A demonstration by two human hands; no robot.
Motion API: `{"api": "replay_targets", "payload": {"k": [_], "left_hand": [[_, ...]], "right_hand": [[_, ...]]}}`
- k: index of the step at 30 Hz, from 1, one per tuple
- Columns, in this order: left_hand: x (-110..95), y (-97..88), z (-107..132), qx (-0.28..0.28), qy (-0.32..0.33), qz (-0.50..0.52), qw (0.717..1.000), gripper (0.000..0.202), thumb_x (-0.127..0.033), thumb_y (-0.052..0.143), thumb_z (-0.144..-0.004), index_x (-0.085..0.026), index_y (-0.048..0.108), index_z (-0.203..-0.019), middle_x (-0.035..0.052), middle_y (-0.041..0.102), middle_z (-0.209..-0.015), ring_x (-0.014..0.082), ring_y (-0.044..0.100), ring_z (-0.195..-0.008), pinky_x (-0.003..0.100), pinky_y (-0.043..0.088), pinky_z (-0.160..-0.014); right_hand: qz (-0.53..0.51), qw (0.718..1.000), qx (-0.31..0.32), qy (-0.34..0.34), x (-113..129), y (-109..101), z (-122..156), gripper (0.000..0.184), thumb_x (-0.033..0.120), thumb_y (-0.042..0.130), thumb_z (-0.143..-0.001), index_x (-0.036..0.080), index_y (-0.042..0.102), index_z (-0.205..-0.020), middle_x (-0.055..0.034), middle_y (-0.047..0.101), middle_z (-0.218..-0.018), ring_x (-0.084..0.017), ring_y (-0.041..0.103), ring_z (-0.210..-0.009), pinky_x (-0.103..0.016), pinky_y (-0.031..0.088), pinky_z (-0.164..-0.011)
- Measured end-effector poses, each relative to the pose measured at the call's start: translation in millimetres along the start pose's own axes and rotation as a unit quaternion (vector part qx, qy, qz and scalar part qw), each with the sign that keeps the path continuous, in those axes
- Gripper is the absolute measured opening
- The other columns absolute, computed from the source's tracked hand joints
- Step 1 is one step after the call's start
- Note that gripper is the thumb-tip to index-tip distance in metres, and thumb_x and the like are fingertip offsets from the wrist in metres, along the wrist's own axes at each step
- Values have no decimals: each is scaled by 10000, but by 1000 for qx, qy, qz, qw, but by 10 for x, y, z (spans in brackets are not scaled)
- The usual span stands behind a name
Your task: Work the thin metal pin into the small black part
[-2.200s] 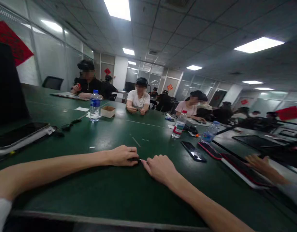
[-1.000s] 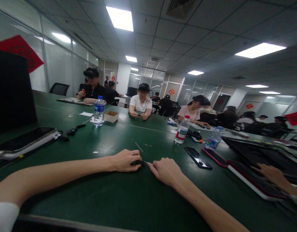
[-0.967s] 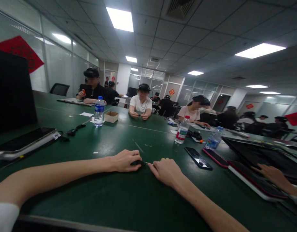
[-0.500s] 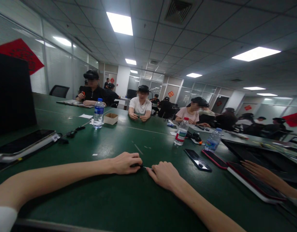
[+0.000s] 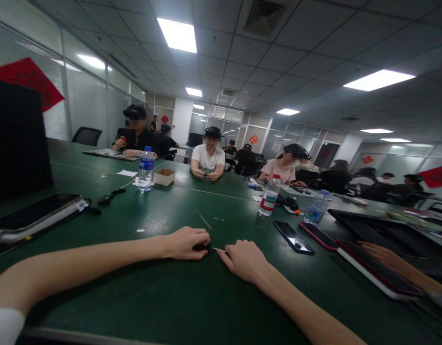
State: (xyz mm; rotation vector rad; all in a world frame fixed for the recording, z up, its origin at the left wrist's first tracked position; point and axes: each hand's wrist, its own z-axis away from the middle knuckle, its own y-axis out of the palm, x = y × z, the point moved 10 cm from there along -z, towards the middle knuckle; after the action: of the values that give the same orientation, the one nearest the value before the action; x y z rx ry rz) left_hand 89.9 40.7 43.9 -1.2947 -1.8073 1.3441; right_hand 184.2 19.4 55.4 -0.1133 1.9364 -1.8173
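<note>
My left hand (image 5: pixel 189 243) rests on the green table (image 5: pixel 178 297), fingers curled round a small black object (image 5: pixel 200 247) that is mostly hidden. To its right, my right hand (image 5: pixel 243 258) is closed round a thin tool with a slim metal tip (image 5: pixel 215 248). The tip points left toward the black object, with a small gap between them. Most of the tool is hidden by the fingers, so its kind cannot be made out.
A dark phone (image 5: pixel 293 237), a red-edged phone (image 5: pixel 319 235) and two bottles, one red-capped (image 5: pixel 269 196), stand to the right. Another person's hand (image 5: pixel 386 256) lies by a red-edged tablet (image 5: pixel 379 270). Ahead are a blue-capped bottle (image 5: pixel 146 170) and a small box (image 5: pixel 164 177).
The black object in my left hand has turned or drawn back slightly to the left, away from the metal tip. My right hand has hardly moved.
</note>
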Motion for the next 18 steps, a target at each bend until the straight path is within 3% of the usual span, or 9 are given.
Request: {"api": "replay_targets", "payload": {"k": [18], "left_hand": [[-87,-34,8,-8,37,-23,999,139,-246,547,-853,-199,508,-978,14,553,-927,115,546,-695,221,378,-580]], "right_hand": [[-9,1000,-7,-15,20,-14,-5,698,561,141,-973,157,708,-921,-131,711,-869,-218,676,-749,-300,466,-680]]}}
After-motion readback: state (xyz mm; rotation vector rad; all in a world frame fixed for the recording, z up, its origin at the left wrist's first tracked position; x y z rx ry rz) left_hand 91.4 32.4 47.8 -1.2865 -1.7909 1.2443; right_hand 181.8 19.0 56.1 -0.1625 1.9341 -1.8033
